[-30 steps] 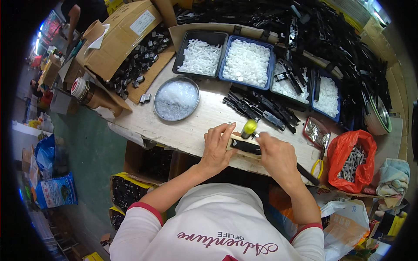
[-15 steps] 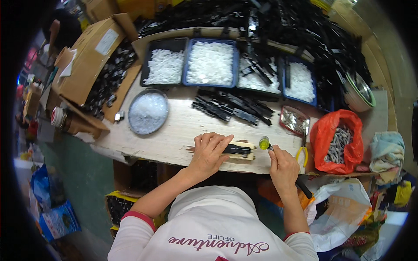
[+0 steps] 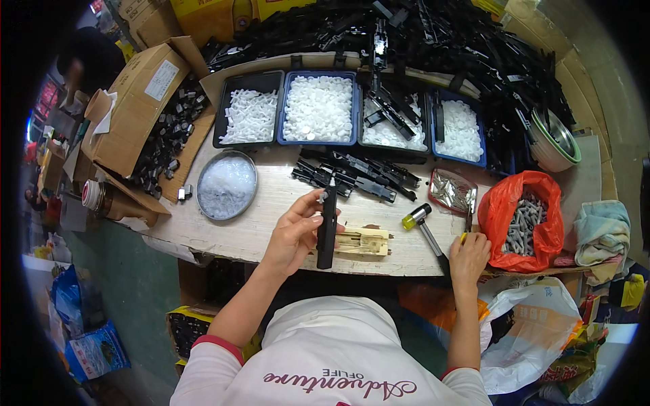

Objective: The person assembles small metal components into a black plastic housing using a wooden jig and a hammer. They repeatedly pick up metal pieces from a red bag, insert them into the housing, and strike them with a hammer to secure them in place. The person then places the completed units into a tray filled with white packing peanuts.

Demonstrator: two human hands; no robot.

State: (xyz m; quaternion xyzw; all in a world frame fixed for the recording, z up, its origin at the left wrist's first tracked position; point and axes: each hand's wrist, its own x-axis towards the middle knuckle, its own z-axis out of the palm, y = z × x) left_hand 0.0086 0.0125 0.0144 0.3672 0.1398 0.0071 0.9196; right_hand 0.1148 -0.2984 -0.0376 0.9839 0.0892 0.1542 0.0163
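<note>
My left hand [image 3: 295,233] is closed on a long black plastic part [image 3: 328,230], held upright above the table's front edge. Just right of it a cream-coloured holding block [image 3: 372,242] lies on the tabletop, its groove bare. A small mallet [image 3: 426,233] with a clear yellow face rests on the table, its black grip toward the front edge. My right hand [image 3: 468,258] is beyond the mallet, its fingers closed round the yellow handles of pliers [image 3: 470,218]. The pliers' jaws point away, beside a red tray [image 3: 433,197] of small metal pins.
A red bag [image 3: 493,237] of grey metal pieces stands at the right. Behind lie several black parts [image 3: 379,187] and blue and black bins [image 3: 283,141] of white pieces. A round dish [image 3: 254,196] and an open carton [image 3: 116,139] are at the left.
My left hand has lifted the black part out of the block and turned it upright. My right hand has let go of the mallet and moved right to the pliers.
</note>
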